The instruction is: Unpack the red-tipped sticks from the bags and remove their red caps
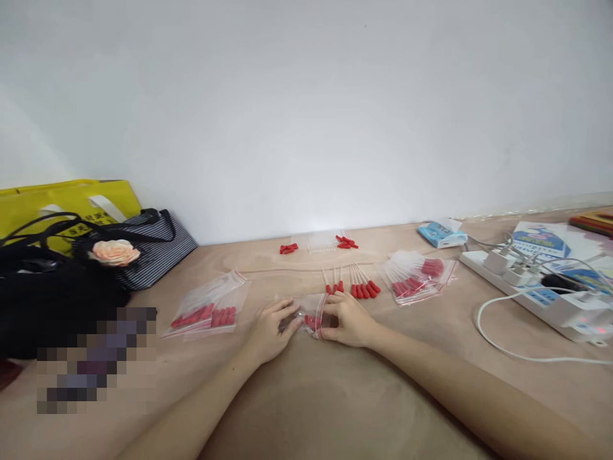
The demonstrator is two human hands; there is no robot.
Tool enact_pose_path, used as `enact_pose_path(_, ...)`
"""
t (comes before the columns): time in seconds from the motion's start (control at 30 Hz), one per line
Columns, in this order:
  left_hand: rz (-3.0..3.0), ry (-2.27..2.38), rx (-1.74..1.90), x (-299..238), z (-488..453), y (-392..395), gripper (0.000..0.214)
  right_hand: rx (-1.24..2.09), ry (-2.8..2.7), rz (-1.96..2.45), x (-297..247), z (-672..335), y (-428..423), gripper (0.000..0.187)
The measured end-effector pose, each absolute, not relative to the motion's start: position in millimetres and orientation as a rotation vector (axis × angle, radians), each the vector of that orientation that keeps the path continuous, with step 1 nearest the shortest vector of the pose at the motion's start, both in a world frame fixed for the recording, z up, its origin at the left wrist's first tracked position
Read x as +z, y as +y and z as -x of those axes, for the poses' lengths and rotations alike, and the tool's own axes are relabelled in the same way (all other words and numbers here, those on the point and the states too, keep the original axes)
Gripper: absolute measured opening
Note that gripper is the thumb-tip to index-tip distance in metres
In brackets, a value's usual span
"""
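Between my two hands lies a small clear zip bag (pixel 313 305) with red-ended pieces inside. My left hand (pixel 272 327) pinches the bag's left end, thumb and fingers curled in. At the red-lined right edge, my right hand (pixel 352 321) grips the bag between thumb and fingers. Just beyond my right hand, several thin white sticks with red handles (pixel 364 289) lie fanned out. Filled bags of such sticks (pixel 416 278) are piled to the right, and more filled bags (pixel 205 314) rest to the left.
Small red pieces (pixel 288 248) and a second red group (pixel 347 242) lie near the wall, by white sticks. A tissue pack (pixel 441 234) and a power strip (pixel 541 297) with cables stand right. A striped bag (pixel 158 246) and yellow bag (pixel 115 198) stand left.
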State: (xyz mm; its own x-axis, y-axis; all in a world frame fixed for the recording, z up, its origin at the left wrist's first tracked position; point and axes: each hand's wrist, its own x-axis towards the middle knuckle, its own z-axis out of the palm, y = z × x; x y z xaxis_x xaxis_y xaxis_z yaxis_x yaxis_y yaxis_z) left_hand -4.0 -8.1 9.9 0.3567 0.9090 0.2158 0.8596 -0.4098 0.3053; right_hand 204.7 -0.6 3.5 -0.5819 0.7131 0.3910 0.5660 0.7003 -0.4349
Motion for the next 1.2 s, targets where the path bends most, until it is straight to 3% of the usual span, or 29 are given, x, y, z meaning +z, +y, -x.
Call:
enact_pose_path(0.27,-2.470,1.559,0.558,8.4,6.7,-6.3,0.039,0.275,-2.301,1.162,8.4,-196.6,-7.8,0.010)
enact_pose_path(0.43,-2.470,1.553,0.519,8.4,5.9,-6.7,0.040,0.343,-2.305,1.123,7.3,-196.5,-5.2,0.019)
enact_pose_path(0.67,-2.476,1.487,0.563,7.9,7.6,-5.4,0.039,0.327,-2.217,1.201,6.9,-195.9,-7.9,0.008)
enact_pose_path(0.83,-2.486,1.483,0.561,8.8,8.7,-5.4,0.039,0.246,-2.219,1.184,7.7,-200.6,-8.5,0.015)
enact_pose_path(0.97,-2.487,1.488,0.519,8.7,8.7,-5.3,0.040,0.360,-2.273,1.195,5.3,-200.3,-4.8,0.023)
enact_pose_path(1.2,-2.479,1.492,0.527,8.5,8.7,-5.0,0.040,0.555,-2.165,1.062,4.7,-204.2,-5.2,0.007)
